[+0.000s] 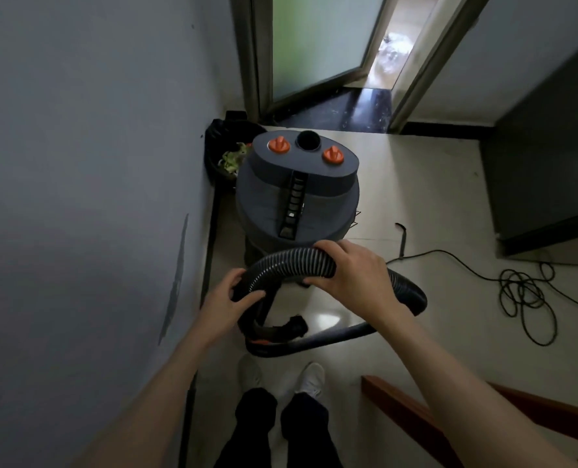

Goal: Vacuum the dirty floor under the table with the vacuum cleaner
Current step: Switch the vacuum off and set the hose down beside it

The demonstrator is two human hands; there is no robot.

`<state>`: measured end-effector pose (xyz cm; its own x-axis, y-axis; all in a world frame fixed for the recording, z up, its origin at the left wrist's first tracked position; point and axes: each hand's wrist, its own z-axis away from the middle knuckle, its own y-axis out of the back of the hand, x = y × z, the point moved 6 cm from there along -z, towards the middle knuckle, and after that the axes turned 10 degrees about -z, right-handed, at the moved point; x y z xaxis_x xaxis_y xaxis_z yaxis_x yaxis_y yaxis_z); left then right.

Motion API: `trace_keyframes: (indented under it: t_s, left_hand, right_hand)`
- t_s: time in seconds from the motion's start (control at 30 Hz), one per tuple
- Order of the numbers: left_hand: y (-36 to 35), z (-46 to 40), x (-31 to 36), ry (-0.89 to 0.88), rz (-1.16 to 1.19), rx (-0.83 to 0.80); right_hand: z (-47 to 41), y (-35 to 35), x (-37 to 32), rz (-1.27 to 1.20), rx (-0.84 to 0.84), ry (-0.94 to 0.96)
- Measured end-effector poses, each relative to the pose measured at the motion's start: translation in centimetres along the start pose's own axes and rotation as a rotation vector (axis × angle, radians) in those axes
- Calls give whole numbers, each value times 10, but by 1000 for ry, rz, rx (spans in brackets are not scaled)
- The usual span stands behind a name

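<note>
A grey canister vacuum cleaner (297,190) is standing on the pale floor (416,184) beside the left wall. Its ribbed black hose (291,261) is arching in front, both hands curling around it: left hand (228,300) near the end, right hand (351,270) mid-length. A black cord (524,292) is lying coiled to the right.

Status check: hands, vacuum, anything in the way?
Left hand and right hand both grip the hose. Vacuum cleaner against wall, not under the table. Loose power cord on floor, right.
</note>
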<state>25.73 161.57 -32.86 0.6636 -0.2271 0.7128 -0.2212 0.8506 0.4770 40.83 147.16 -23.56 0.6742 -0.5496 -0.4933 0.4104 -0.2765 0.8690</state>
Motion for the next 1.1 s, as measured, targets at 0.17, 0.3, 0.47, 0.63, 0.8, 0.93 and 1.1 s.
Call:
trace_keyframes:
  t_s: [0.17, 0.3, 0.47, 0.63, 0.8, 0.93, 1.1]
  left_hand:
    - [-55, -18, -27, 88, 194, -172]
    - [-90, -47, -54, 132, 1, -309]
    - [-88, -92, -78, 73, -227, -160]
    - [-83, -118, -95, 58, -457, -96]
    - [-84, -113, -115, 122, -295, -118]
    - [-65, -119, -136, 235, -146, -44]
    - [-54, -144, -131, 209, -261, -66]
  right_hand:
    - [-1, -25, 13, 125, -41, -65]
    - [-17, -70, 32, 168, -249, -84]
    - [-30, -138, 56, 134, -304, -154]
    - [-43, -173, 65, 13, -257, -194]
    - [-26, -167, 98, -205, -378, -302]
    - [-5, -157, 135, -199, -403, -402]
    - [-17, -176, 121, -424, -169, -493]
